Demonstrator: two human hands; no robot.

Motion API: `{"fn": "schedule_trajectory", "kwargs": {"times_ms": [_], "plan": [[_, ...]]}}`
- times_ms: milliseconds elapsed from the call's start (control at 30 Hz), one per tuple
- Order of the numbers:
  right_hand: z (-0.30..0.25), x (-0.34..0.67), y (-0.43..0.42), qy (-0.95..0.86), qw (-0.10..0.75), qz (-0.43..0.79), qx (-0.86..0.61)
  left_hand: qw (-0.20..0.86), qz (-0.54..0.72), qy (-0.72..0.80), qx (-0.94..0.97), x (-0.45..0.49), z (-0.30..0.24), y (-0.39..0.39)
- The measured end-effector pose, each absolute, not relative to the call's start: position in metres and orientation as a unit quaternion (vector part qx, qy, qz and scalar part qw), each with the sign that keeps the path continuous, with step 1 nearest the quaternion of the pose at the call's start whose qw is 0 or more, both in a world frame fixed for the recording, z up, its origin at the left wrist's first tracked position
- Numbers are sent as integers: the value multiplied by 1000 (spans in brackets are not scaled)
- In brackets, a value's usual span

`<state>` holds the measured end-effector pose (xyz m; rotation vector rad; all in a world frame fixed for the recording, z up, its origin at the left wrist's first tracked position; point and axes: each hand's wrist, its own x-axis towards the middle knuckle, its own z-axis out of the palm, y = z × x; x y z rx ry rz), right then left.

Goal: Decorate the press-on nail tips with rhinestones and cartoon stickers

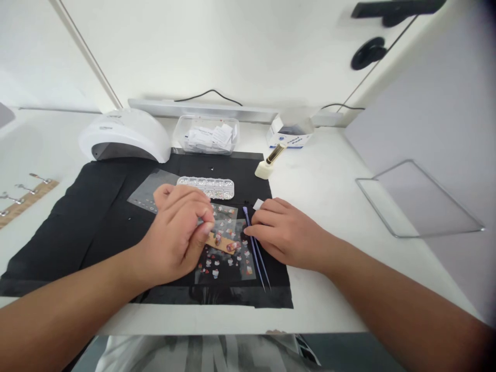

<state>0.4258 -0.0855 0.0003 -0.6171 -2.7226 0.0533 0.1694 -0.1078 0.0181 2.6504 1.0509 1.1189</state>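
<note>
My left hand [178, 232] is closed, pinching one end of a light wooden strip [213, 241]. Small decorated nail tips [232, 247] with cartoon figures stand on that strip. My right hand [282, 230] has its fingers curled together on a pair of purple tweezers [256, 250], whose points lie toward the table's front edge; the thumb is mostly hidden. Beneath the strip are clear sticker sheets [215, 273] printed with small cartoon characters. A clear case of rhinestones [222, 189] sits just beyond my left hand, partly covered by it.
A black mat [104, 222] covers part of the white table. Behind it stand a white nail lamp [124, 132], a clear bin of packets [207, 135], a box of pads [289, 137] and a polish bottle [267, 166]. Another wooden strip [39, 199] with metal stands lies left.
</note>
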Motion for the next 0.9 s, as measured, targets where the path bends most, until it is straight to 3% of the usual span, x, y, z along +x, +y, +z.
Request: {"fn": "schedule_trajectory", "kwargs": {"times_ms": [167, 267, 633, 900], "plan": [[5, 413, -97, -896, 396, 65, -191, 108, 315, 326, 885, 184, 18, -118], [6, 400, -105, -865, 461, 68, -187, 154, 307, 316, 884, 189, 19, -122], [5, 385, -114, -852, 486, -23, -194, 257, 311, 334, 852, 186, 23, -132], [7, 386, -117, -850, 481, -56, -209, 213, 344, 325, 855, 183, 24, -132]]}}
